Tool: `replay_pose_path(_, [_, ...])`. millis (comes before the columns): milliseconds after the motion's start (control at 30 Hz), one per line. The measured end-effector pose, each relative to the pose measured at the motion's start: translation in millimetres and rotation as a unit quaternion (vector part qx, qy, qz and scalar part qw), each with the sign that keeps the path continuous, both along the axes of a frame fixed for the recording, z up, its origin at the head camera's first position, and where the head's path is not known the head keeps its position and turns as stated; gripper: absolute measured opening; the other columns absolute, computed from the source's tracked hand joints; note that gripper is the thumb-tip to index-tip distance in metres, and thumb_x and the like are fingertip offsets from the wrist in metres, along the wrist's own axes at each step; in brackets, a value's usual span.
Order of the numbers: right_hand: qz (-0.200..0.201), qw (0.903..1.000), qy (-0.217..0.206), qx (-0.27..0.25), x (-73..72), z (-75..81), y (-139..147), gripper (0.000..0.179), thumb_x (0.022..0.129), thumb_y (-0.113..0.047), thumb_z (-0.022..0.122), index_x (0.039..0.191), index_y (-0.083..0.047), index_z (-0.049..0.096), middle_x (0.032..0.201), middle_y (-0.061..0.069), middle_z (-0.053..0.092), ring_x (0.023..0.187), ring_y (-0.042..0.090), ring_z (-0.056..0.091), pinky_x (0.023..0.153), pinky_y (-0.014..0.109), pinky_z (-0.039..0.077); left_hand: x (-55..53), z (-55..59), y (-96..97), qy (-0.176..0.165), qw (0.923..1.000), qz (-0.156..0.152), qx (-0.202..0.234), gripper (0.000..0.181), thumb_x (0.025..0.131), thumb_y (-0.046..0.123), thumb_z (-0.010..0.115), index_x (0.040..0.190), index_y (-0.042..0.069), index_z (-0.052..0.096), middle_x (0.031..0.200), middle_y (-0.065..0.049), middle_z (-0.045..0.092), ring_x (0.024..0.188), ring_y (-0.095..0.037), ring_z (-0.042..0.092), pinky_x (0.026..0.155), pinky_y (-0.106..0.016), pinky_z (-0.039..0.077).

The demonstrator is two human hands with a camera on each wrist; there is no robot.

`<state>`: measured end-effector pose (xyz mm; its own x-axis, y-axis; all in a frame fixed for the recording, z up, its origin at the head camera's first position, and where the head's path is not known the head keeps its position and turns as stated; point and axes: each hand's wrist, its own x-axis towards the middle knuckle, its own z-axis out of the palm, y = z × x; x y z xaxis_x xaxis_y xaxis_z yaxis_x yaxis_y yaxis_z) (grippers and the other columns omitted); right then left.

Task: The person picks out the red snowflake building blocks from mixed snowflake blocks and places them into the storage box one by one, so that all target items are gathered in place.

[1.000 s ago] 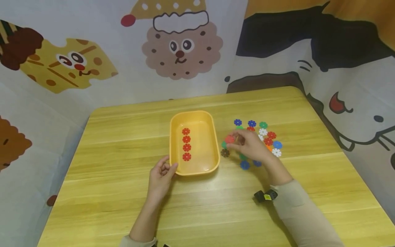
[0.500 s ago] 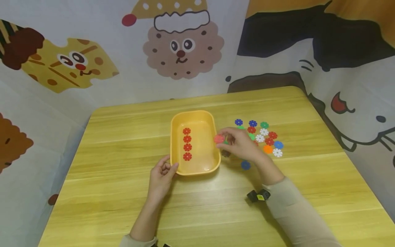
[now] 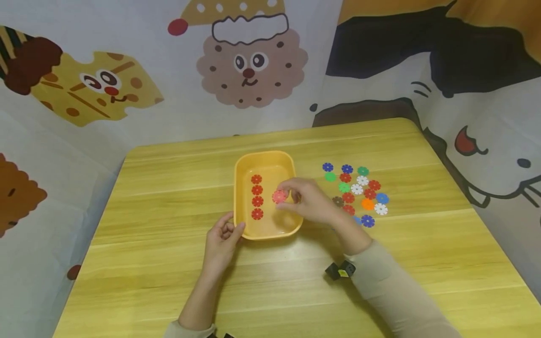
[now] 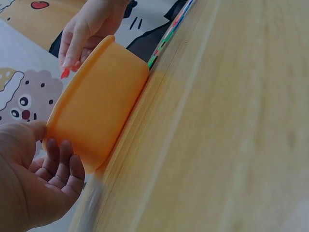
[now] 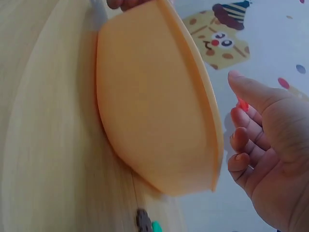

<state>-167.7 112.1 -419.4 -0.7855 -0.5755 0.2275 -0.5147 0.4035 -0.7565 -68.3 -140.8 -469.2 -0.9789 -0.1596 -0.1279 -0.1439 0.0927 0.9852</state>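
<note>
In the head view a yellow-orange plastic tray (image 3: 276, 226) stands on the table, with several red snowflake discs (image 3: 257, 202) lined up along its left side. My left hand (image 3: 220, 241) grips the tray's near left corner, thumb at the rim and fingers against the outer wall (image 4: 101, 92). Over the tray's right half, my right hand (image 3: 310, 201) pinches a pinkish-red snowflake disc (image 3: 279, 196) between thumb and fingers. Only a sliver of that disc (image 5: 243, 105) shows in the right wrist view, beside the tray's rim.
Loose snowflake discs, among them an orange one (image 3: 367, 204), a white one (image 3: 381, 209) and a dark blue one (image 3: 368, 221), lie right of the tray on the wooden table (image 3: 169, 197). My right forearm hides some. A cartoon-printed cloth (image 3: 160, 28) hangs behind the table.
My right hand has carried the red snowflake disc leftward from the loose discs, past the tray's right rim, to above its inside. The left hand and tray have stayed put.
</note>
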Motion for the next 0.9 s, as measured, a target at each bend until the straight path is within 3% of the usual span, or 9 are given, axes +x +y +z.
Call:
replay_pose_path(167, [0.016, 0.9996, 0.009, 0.021, 3.2, 1.0, -14, 0.035, 0.086, -0.021, 0.083, 0.115, -0.009, 0.070, 0.093, -0.003, 0.066, 0.072, 0.013, 0.055, 0.063, 0.028, 0.049, 0.4, 1.4, 0.4, 0.003, 1.0000, -0.002, -0.001, 0.037, 0.095, 0.012, 0.072, 0.130, 0.005, 0.064, 0.081, -0.009, 0.061, 0.069, -0.016, 0.061, 0.066, -0.025, 0.058])
replay_pose_path(433, [0.049, 0.9969, 0.013, 0.060, 4.3, -9.0, -35, 0.043, 0.087, -0.023, 0.083, 0.121, -0.001, 0.067, 0.096, 0.001, 0.066, 0.066, 0.008, 0.052, 0.062, 0.024, 0.050, -0.3, 0.8, 0.5, 0.003, 1.0000, -0.002, -0.003, 0.037, 0.095, 0.010, 0.072, 0.131, 0.004, 0.063, 0.080, -0.009, 0.061, 0.069, -0.018, 0.061, 0.065, -0.026, 0.058])
replay_pose_path(567, [0.052, 0.9931, 0.008, 0.105, 3.5, -11.4, -44, 0.039, 0.088, -0.024, 0.081, 0.119, -0.004, 0.069, 0.102, 0.003, 0.070, 0.072, 0.010, 0.058, 0.076, 0.027, 0.054, -0.9, 0.4, 0.3, 0.002, 1.0000, -0.006, 0.006, 0.037, 0.095, 0.009, 0.072, 0.131, 0.005, 0.063, 0.081, -0.010, 0.062, 0.070, -0.018, 0.061, 0.065, -0.025, 0.058])
replay_pose_path(733, [0.062, 0.9885, -0.001, 0.138, 2.1, -12.3, -54, 0.034, 0.087, -0.021, 0.082, 0.115, -0.006, 0.070, 0.108, 0.004, 0.072, 0.093, 0.016, 0.066, 0.090, 0.031, 0.055, -0.9, -0.5, -0.4, 0.005, 0.9999, -0.007, 0.012, 0.036, 0.095, 0.009, 0.072, 0.130, 0.004, 0.063, 0.081, -0.012, 0.062, 0.070, -0.018, 0.061, 0.066, -0.026, 0.058])
replay_pose_path(900, [0.080, 0.9835, -0.023, 0.161, 1.9, -15.2, -63, 0.026, 0.087, -0.020, 0.082, 0.107, -0.009, 0.070, 0.092, -0.002, 0.068, 0.086, 0.017, 0.064, 0.078, 0.028, 0.054, -0.8, -0.6, -0.5, 0.009, 0.9998, -0.007, 0.014, 0.037, 0.095, 0.008, 0.071, 0.131, 0.002, 0.063, 0.081, -0.013, 0.062, 0.069, -0.017, 0.061, 0.066, -0.026, 0.059])
